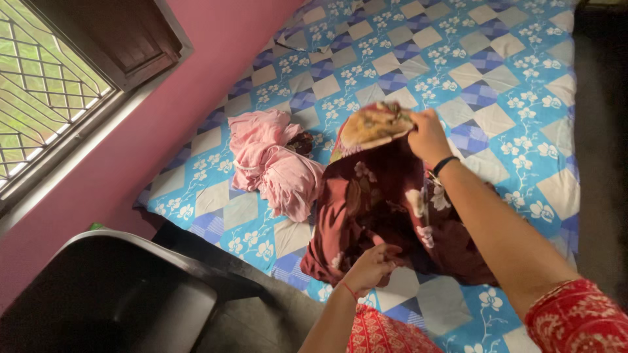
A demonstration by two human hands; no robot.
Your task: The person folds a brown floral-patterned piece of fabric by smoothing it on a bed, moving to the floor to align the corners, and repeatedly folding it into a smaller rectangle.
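So from my feed, the biggest thing is the bed, covered in a blue patchwork sheet with white flowers and grey squares; its far end and right side run out of frame. Left of it there's a pink wall and a window with a metal grille, only partly in shot. Bottom left is a dark plastic chair, cropped by the edge, so I can't make out its full shape.

On the sheet near me sits the maroon floral garment, bunched in a heap with its top edge lifted off the bed. My right hand is clenched on that raised end, where a lighter cream-and-brown patch of the cloth folds over; I can't tell if that's lining or a second piece. My left hand is pinching the lower hem close to the bed's near edge, fingertips buried in the fabric.

Just left of the garment, touching or nearly so, is a crumpled pink cloth with something dark tucked behind it, too hidden to identify. A black band wraps my right wrist.
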